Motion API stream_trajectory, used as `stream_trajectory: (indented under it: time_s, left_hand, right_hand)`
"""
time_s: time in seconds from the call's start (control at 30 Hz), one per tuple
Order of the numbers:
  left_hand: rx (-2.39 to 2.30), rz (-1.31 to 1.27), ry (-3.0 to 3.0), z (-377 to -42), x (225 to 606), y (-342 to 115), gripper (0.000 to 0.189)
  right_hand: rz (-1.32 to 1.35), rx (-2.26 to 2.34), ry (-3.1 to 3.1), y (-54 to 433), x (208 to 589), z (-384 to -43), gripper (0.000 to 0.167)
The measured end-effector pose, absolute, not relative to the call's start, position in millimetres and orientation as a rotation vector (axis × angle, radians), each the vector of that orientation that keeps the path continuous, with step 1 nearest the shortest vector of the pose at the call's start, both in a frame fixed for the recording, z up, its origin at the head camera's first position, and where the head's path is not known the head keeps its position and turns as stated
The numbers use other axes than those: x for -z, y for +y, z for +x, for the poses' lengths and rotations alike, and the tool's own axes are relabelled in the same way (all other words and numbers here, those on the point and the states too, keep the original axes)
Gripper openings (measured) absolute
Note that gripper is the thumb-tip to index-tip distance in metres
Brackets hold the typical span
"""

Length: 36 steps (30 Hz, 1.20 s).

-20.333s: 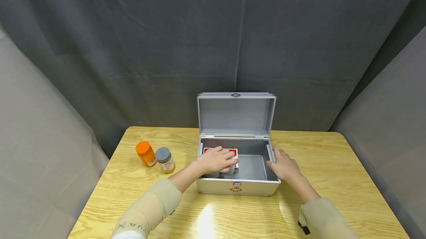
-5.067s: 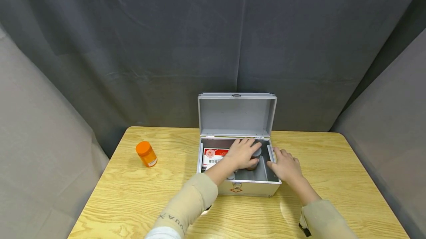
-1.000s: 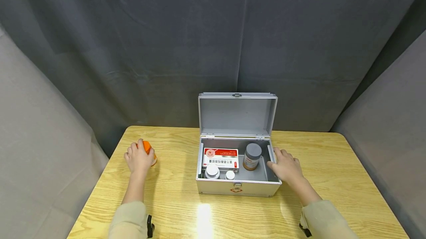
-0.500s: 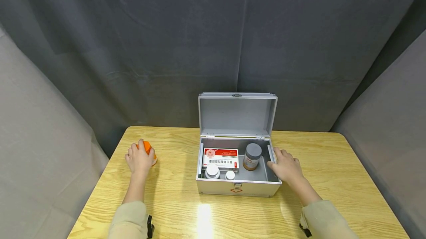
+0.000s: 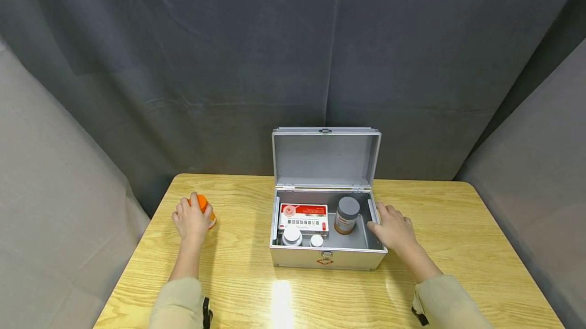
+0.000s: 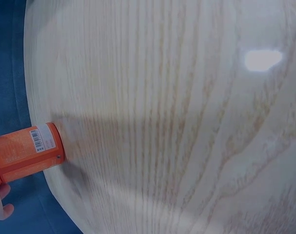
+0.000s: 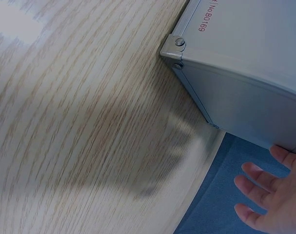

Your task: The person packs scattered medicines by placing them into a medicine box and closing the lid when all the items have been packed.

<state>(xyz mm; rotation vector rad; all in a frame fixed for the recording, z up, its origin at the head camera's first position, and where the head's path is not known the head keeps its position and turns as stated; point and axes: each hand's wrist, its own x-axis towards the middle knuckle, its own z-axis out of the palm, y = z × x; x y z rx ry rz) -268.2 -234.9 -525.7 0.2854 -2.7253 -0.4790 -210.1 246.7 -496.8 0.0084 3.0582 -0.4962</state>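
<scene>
At the table's left, my left hand (image 5: 191, 219) holds an orange pill bottle (image 6: 23, 153) near its orange lid (image 5: 202, 201). The bottle's base touches the tabletop, and the hand hides much of it in the head view. My right hand (image 5: 394, 228) pinches the right wall of a silver first-aid case (image 5: 297, 258), thumb over the rim; in the right wrist view one fingertip meets the outer side and the other fingers are spread. Inside the raised-lid case are a red-and-white medicine box (image 5: 303, 217), two white-capped bottles (image 5: 292, 236) and a grey-lidded jar (image 5: 346, 215) at the right.
A wooden table (image 5: 247, 293) carries everything. A dark grey curtain (image 5: 229, 64) hangs behind it, with light grey panels (image 5: 55, 191) at both sides. The case's lid (image 5: 326, 158) stands upright at the back.
The grey-lidded jar has gone from the table into the case. My left hand has moved from the case to the orange pill bottle. My right hand stays; the last second shows almost no motion.
</scene>
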Motion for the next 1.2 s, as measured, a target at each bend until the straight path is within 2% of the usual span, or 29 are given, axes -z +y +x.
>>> stream_trajectory:
  time_s: [0.37, 1.2]
  left_hand:
    - [0.436, 0.227, -2.696, -265.6, 524.9, -229.3, 0.053]
    - [0.410, 0.018, -2.568, -261.2, 495.5, -192.8, 0.050]
  right_hand:
    - [-0.002, 0.503, 3.057, 246.7, 493.9, -209.3, 0.065]
    - [-0.003, 0.515, 3.057, 246.1, 494.7, -208.8, 0.065]
